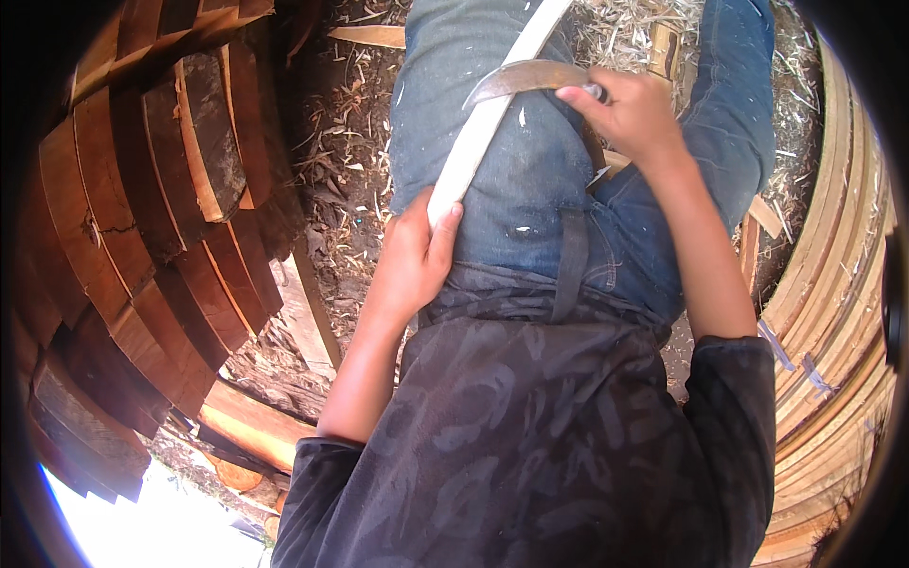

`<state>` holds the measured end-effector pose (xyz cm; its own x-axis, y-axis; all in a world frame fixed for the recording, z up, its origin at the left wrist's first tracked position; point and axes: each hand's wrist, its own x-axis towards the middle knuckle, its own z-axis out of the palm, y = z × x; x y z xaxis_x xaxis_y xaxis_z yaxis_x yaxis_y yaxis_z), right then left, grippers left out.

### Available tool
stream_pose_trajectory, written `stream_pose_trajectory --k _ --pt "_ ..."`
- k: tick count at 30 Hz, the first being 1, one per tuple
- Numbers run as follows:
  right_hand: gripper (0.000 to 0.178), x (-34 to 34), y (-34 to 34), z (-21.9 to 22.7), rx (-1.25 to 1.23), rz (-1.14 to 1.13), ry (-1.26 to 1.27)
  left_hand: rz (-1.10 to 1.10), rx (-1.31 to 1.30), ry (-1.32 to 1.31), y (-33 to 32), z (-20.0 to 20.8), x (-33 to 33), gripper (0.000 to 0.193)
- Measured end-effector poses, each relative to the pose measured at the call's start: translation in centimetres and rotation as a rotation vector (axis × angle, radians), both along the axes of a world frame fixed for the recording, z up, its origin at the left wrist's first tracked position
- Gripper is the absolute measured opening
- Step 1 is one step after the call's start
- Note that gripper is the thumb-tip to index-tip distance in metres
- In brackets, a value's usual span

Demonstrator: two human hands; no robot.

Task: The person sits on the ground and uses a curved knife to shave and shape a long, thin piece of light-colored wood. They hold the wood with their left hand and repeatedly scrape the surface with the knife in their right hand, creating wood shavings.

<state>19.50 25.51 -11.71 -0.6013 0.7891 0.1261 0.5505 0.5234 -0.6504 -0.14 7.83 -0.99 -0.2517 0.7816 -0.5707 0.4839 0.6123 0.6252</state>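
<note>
A long pale wooden strip (483,133) slants across my left thigh, its far end running out past the top of the view. My left hand (419,248) is closed around its near end, with the thumb along the side. In my right hand (632,112) is a knife with a broad curved blade (530,81); my fingers wrap the handle, which is mostly hidden. The blade lies across the strip, pointing left, over the upper thigh. Small pale shavings stick to my jeans (530,189).
Stacked reddish-brown boards (170,161) rise on the left. Long pale strips (824,303) lie bundled along the right edge. Wood shavings (630,24) cover the ground between and beside my legs. A loose board (305,308) leans near my left forearm.
</note>
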Motion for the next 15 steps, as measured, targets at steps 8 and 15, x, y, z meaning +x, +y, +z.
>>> stream_pose_trajectory --k 8,15 --pt "0.066 -0.1 1.7 -3.2 0.087 -0.295 -0.075 0.025 -0.052 0.051 0.8 0.6 0.3 0.026" --pt "0.058 2.7 3.5 -2.8 -0.288 -0.457 0.053 0.011 0.009 0.028 0.2 0.1 0.3 0.025"
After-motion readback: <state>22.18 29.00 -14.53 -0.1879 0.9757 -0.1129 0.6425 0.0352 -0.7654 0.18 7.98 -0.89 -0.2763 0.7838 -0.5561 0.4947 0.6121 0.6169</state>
